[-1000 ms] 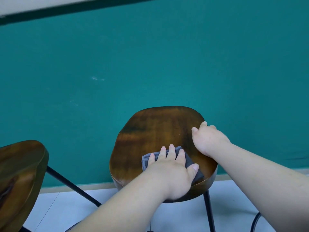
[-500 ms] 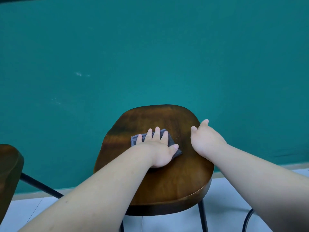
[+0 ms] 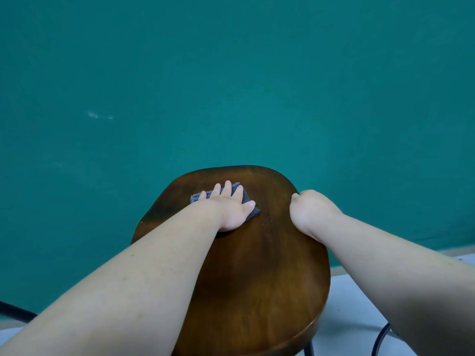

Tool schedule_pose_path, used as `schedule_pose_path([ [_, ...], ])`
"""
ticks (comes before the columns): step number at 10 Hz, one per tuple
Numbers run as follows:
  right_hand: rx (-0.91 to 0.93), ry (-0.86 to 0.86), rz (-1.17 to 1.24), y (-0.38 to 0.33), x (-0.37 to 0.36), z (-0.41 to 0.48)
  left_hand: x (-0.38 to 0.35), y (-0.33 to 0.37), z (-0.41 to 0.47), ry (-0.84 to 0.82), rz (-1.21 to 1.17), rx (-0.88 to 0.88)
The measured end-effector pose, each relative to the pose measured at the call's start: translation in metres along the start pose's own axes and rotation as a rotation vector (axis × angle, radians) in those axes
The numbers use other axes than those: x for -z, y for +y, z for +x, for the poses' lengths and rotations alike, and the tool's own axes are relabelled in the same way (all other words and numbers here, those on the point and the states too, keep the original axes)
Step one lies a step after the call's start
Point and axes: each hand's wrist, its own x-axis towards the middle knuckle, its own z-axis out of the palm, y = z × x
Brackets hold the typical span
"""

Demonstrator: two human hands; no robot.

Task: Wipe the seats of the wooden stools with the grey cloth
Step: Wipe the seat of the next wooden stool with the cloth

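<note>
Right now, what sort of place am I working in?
Probably a plain indoor room, perhaps a studio; I can't say more. A teal wall fills the background, a pale floor runs below it, and the left hand presses a grey cloth onto a wooden stool.

We count one wooden stool (image 3: 257, 265) in view. One grey cloth (image 3: 247, 199). Two bare forearms, two grips: one left grip (image 3: 231, 210), one right grip (image 3: 312, 213). On the left grip we count four fingers (image 3: 227, 187) plus one thumb; on the right only one digit tip shows, the rest we can't count. Three dark metal pieces: one bar (image 3: 15, 310) low left, one straight leg (image 3: 309, 350), one curved piece (image 3: 380, 337). One teal wall (image 3: 231, 86), two pale marks (image 3: 99, 115) on it. One pale floor (image 3: 344, 304).
</note>
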Motion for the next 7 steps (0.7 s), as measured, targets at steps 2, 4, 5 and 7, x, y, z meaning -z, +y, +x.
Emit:
schedule_pose_path([
  [2,0.040,0.004,0.013,0.002,-0.002,0.009,0.006,-0.008,0.033,0.024,-0.002,0.007],
  [4,0.058,0.004,0.054,0.000,0.000,0.005,0.011,-0.016,0.067,0.085,-0.020,0.017],
  [5,0.054,-0.017,-0.018,-0.001,0.000,0.010,0.014,-0.020,0.084,0.119,-0.016,0.020],
  [7,-0.031,-0.011,0.173,0.002,-0.008,0.024,0.027,-0.026,0.119,0.130,-0.025,-0.003],
])
